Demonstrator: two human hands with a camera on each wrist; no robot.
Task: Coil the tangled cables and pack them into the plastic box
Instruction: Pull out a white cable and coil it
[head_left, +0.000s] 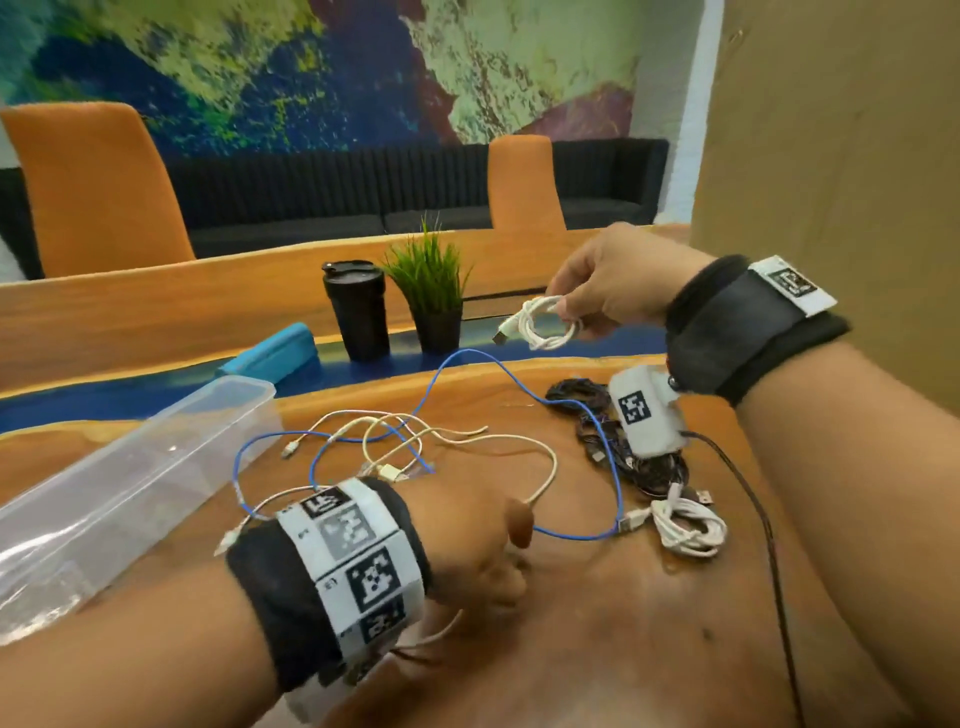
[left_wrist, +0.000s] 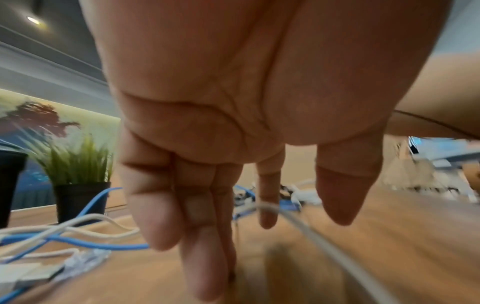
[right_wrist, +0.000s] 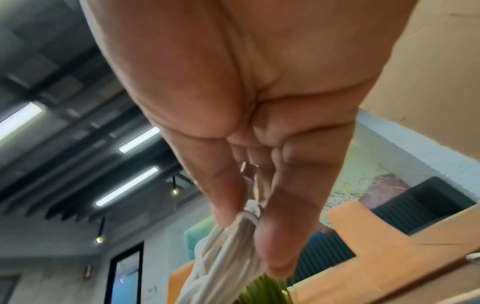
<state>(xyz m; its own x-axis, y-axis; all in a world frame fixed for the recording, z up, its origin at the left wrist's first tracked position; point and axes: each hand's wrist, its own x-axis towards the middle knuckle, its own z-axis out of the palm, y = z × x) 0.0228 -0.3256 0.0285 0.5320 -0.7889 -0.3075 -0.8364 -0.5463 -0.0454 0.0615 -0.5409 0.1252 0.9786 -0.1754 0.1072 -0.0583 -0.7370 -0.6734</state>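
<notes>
My right hand (head_left: 574, 312) is raised above the far side of the table and pinches a coiled white cable (head_left: 545, 325) between thumb and fingers; the right wrist view shows that coil (right_wrist: 221, 259) hanging from the pinch (right_wrist: 248, 216). My left hand (head_left: 511, 551) hovers low over the table with relaxed fingers. A cream cable (left_wrist: 298, 222) crosses its index finger (left_wrist: 267, 211). A loose tangle of blue and cream cables (head_left: 395, 441) lies beside the clear plastic box (head_left: 130, 483), in which I see no cable.
A black cable bundle (head_left: 613, 431) and a second white coil (head_left: 685, 527) lie right of the tangle. A black cup (head_left: 358, 312), a potted plant (head_left: 431, 296) and a teal case (head_left: 270, 353) stand further back. Orange chairs stand behind the table.
</notes>
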